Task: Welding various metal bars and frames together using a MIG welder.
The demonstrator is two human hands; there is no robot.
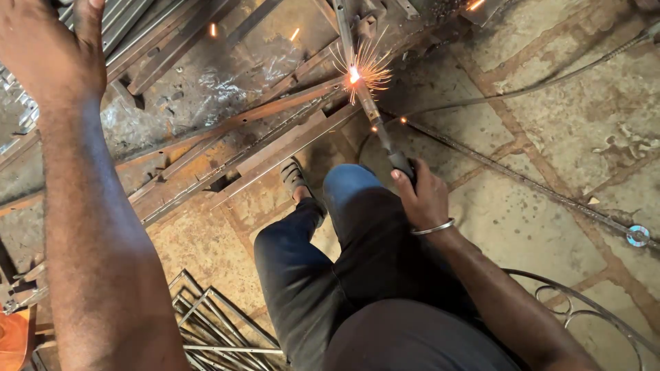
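Gripping the electrode holder [401,162], right hand [423,199] fingers wrap it; left hand [51,48] unclear.

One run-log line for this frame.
right hand: grips electrode holder | rod tip: sparking on steel frame | left hand: raised, empty

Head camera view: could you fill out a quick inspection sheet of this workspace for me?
Surface: stone-paved floor, stained.
Job's things: welding electrode holder, its tip sparking on rusty steel frame bars.
Clutter: bent metal grille; curled ironwork; metal ring.
Hands: right hand grips the holder's handle; left hand raised, holding nothing seen.
Cables: a lead runs across the floor.
Surroundings: sandalled foot beside the frame.
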